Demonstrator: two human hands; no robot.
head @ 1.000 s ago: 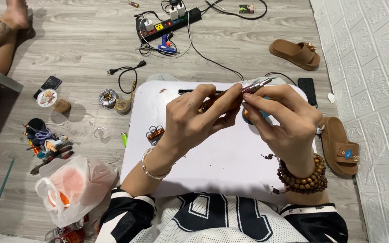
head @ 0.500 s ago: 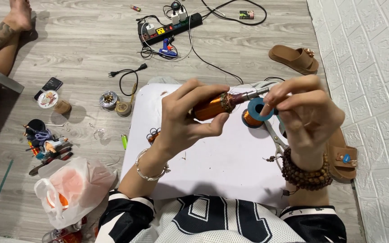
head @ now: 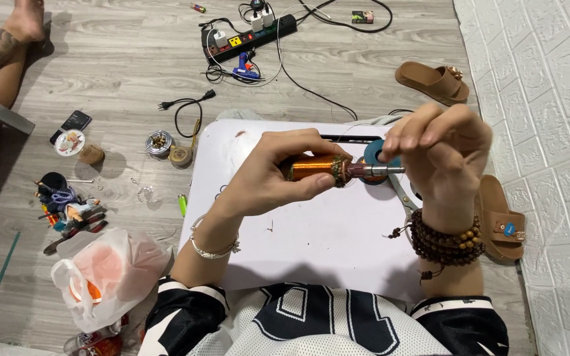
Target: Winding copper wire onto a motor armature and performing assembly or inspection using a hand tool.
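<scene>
Left hand (head: 268, 175) clamped around copper-wound motor armature with steel shaft (head: 328, 168), held above white lap table (head: 311, 244). Long axis runs left-right; shaft tip points toward right hand (head: 440, 155), fingers pinched together just beside it, blue tape roll (head: 374, 161) behind.

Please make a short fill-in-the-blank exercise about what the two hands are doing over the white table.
1. The left hand holds a motor rotor wound with ____-coloured wire.
2. The right hand pinches near the rotor's metal ____.
3. Behind the rotor lies a roll of ____ tape.
4. The right wrist wears a bracelet of brown ____.

Missing words: copper; shaft; blue; beads
</scene>
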